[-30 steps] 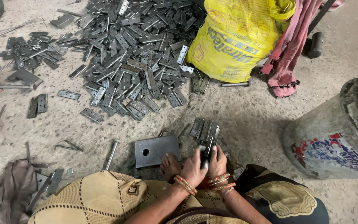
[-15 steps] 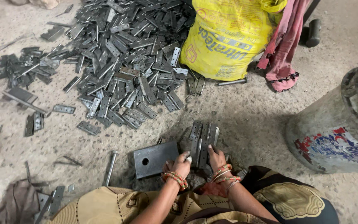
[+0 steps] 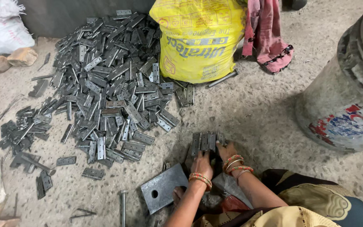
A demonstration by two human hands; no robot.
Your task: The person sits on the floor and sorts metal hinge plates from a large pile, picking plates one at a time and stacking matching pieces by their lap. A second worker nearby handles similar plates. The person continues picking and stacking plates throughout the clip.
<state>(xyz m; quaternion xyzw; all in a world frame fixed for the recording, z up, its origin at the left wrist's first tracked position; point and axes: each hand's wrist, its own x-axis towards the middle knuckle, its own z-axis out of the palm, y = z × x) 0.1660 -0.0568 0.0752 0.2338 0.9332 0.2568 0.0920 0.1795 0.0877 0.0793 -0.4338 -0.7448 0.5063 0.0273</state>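
Rough concrete floor (image 3: 253, 109) fills the view, speckled and dusty. Nearest the person, a square steel plate (image 3: 164, 188) with a round hole lies flat just left of the left forearm, a bolt (image 3: 123, 206) beside it. The left hand (image 3: 202, 164) and right hand (image 3: 227, 151), both with bangles at the wrist, rest on a short row of hinges (image 3: 206, 142) standing side by side on the floor; the fingers are bent over the near ends of the row and press it from both sides, touching rather than lifting, and how tightly they close I cannot tell. Open floor lies to the right of the row, up to a grey drum (image 3: 349, 92) at the right edge. Farther off on the left spreads a big pile of hinges (image 3: 110, 84), with a yellow sack (image 3: 198, 40) and pink cloth (image 3: 269, 35) at the far edge.
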